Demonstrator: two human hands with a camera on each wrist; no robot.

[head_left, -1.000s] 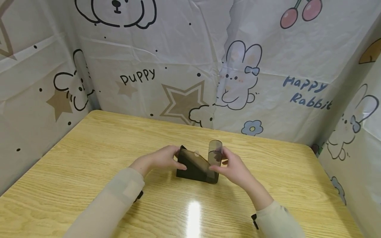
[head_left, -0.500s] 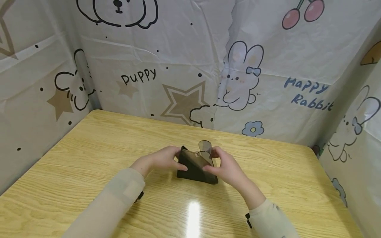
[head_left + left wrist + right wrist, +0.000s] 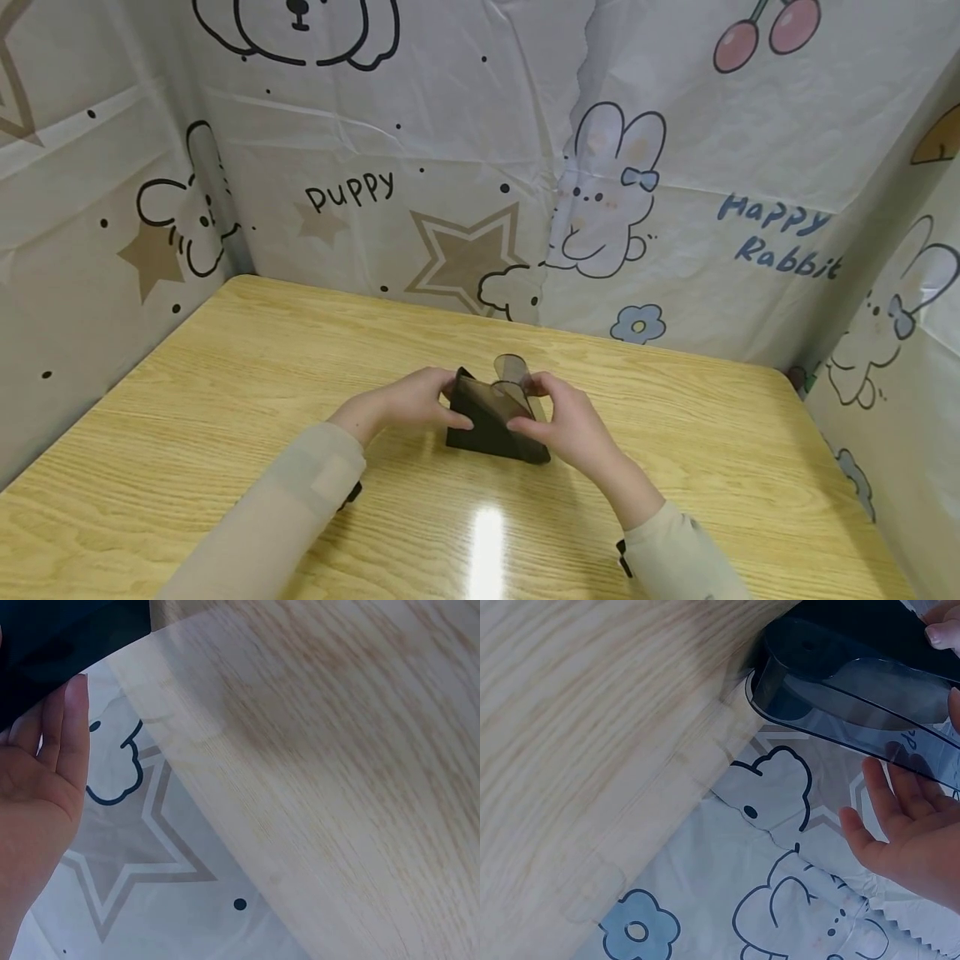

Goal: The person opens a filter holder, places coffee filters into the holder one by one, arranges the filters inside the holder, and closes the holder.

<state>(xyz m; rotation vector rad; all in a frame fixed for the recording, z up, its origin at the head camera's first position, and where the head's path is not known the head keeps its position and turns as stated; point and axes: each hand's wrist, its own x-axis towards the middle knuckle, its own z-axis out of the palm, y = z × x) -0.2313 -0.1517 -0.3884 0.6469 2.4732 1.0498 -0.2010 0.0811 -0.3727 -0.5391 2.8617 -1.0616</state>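
A small black box point(image 3: 486, 429), wedge-shaped from the front, stands on the wooden table. It carries a smoky see-through lid point(image 3: 513, 371) that is raised at its right end; the lid's rounded outline shows against the box in the right wrist view. My left hand point(image 3: 408, 402) grips the box's left end, thumb on the front and fingers behind. Dark box wall covers part of those fingers in the left wrist view. With thumb in front and fingers behind, my right hand point(image 3: 576, 427) pinches the lid; some fingertips point(image 3: 907, 769) show through the clear plastic.
The wooden table point(image 3: 225, 400) runs back to a printed cloth point(image 3: 465, 125), which hangs along the rear and both sides. A bright light reflection point(image 3: 487, 550) lies on the table in front of the box.
The lid has tilted left toward the box, my right hand moving left with it, mostly in the first half second. My left hand and the box have stayed in place.
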